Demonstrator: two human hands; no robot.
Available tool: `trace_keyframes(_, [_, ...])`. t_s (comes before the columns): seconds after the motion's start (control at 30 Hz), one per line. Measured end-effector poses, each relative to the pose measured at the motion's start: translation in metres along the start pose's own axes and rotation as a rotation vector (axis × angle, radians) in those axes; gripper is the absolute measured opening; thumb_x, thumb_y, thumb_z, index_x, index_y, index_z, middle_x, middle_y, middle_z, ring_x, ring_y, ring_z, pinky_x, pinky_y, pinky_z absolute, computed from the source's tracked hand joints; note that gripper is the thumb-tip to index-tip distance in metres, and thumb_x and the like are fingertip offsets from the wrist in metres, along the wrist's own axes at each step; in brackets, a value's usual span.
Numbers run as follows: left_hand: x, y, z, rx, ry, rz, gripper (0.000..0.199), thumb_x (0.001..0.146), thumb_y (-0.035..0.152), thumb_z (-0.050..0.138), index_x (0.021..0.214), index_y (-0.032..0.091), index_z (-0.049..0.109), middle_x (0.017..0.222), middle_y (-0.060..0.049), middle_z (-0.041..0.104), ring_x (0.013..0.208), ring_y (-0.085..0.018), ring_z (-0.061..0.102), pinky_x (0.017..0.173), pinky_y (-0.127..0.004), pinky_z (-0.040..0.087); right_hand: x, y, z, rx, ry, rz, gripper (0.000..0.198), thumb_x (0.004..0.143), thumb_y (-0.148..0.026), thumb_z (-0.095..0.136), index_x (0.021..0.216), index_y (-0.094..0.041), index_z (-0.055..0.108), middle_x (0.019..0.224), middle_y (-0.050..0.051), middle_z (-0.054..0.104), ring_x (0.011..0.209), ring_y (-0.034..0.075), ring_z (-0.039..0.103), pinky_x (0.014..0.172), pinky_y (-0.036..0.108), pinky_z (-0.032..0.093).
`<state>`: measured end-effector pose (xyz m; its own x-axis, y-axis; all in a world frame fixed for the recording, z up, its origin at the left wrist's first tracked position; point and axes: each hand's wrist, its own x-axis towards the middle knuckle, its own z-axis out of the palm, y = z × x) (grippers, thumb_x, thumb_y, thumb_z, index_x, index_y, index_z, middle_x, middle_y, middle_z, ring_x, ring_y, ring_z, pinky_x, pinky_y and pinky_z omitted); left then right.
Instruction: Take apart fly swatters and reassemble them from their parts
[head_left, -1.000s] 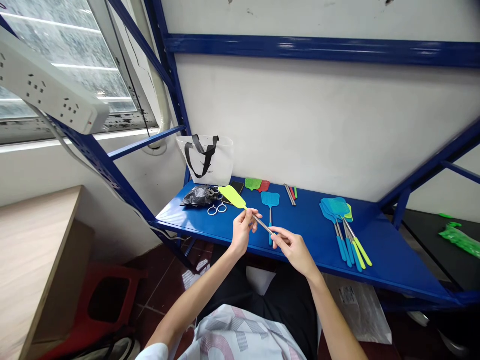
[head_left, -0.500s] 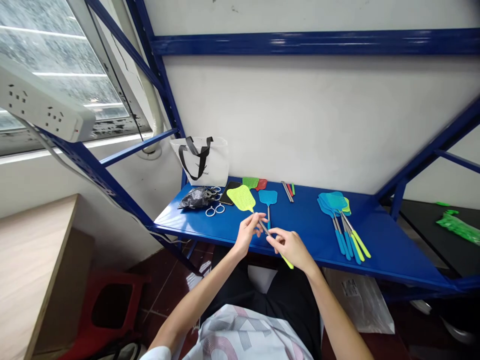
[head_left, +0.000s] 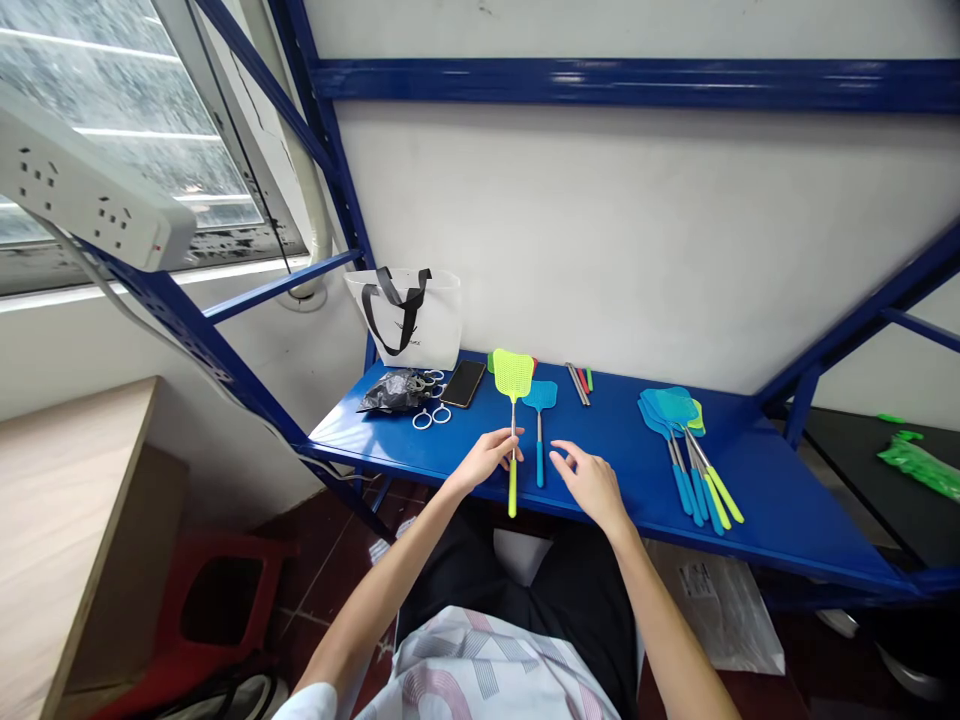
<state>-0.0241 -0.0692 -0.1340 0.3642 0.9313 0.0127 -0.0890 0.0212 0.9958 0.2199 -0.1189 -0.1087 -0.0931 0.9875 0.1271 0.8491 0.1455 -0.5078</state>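
A yellow-green fly swatter (head_left: 513,375) is held upright by its metal rod in the pinched fingers of my left hand (head_left: 489,458). My right hand (head_left: 590,484) hovers over the front of the table, fingers apart and holding nothing. Between the hands lies a blue fly swatter (head_left: 540,396) on the tabletop. Partly hidden behind the yellow-green head are a green piece and a red piece. Several blue and yellow-green swatters form an overlapping pile (head_left: 673,406) to the right of my right hand.
The blue table (head_left: 465,440) has a white bag (head_left: 431,330) at its back left. Near it lie a phone (head_left: 463,384), a black plastic packet (head_left: 391,391) and several white-handled scissors (head_left: 432,416). Loose rods and coloured handles (head_left: 578,383) lie by the wall. Blue frame posts flank the table.
The yellow-green swatter has swung from slanted to nearly upright in my left hand. My right hand has let go of its rod and moved off to the right.
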Motion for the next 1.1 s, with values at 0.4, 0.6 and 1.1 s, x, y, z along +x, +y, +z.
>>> trace_keyframes(0.4, [-0.004,-0.012,0.001,0.618,0.212,0.157,0.039,0.106,0.038,0.058,0.143,0.026,0.062,0.078,0.000,0.073,0.072,-0.023,0.072,0.070,-0.028,0.047,0.004,0.008,0.022,-0.340,-0.018,0.066,0.055,0.118,-0.048,0.035,0.169,-0.033,0.048,0.137,0.013,0.070,0.094,0.026,0.078,0.074,0.031,0.049])
trace_keyframes(0.6, [-0.001,-0.014,0.004,0.939,0.160,0.187,0.026,0.109,0.027,0.050,0.116,0.027,0.075,0.105,-0.007,0.079,0.094,-0.025,0.075,0.076,-0.030,0.049,0.001,0.006,0.026,-0.418,-0.056,-0.051,0.049,0.117,-0.038,0.036,0.161,-0.036,0.059,0.129,0.010,0.070,0.088,0.020,0.076,0.069,0.028,0.045])
trace_keyframes(1.1, [-0.003,-0.014,0.004,1.154,0.144,0.203,0.029,0.107,0.027,0.057,0.131,0.024,0.071,0.100,-0.007,0.073,0.097,-0.025,0.071,0.082,-0.031,0.052,0.000,-0.003,0.037,-0.312,0.074,-0.148,0.043,0.118,-0.046,0.037,0.139,-0.035,0.073,0.135,0.010,0.068,0.114,0.023,0.069,0.063,0.025,0.039])
